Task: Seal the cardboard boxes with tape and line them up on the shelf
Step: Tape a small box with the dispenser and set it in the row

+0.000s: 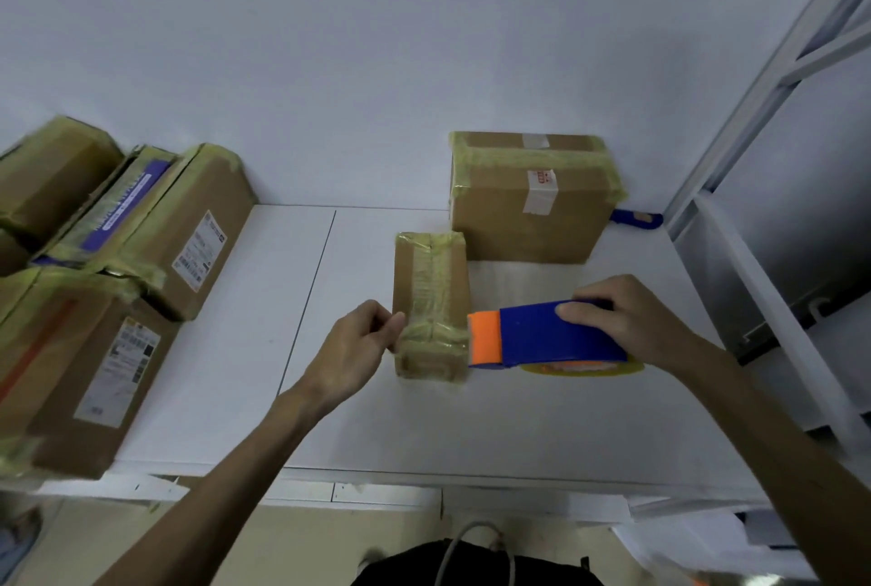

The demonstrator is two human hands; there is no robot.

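A small narrow cardboard box point(431, 284) lies on the white table point(367, 420), with yellowish tape along its top and across its near end. My left hand point(353, 350) pinches the box's near left edge. My right hand point(622, 317) grips a blue tape dispenser point(551, 335), whose orange head touches the box's near right corner. A roll of tape point(584, 368) shows under the dispenser. Behind stands a larger taped cardboard box point(528, 203) against the wall.
Several taped boxes point(94, 284) with shipping labels are stacked at the table's left. A second blue tool point(636, 219) lies behind the larger box. A white metal shelf frame point(773, 255) rises at the right. The table's front edge is near my body.
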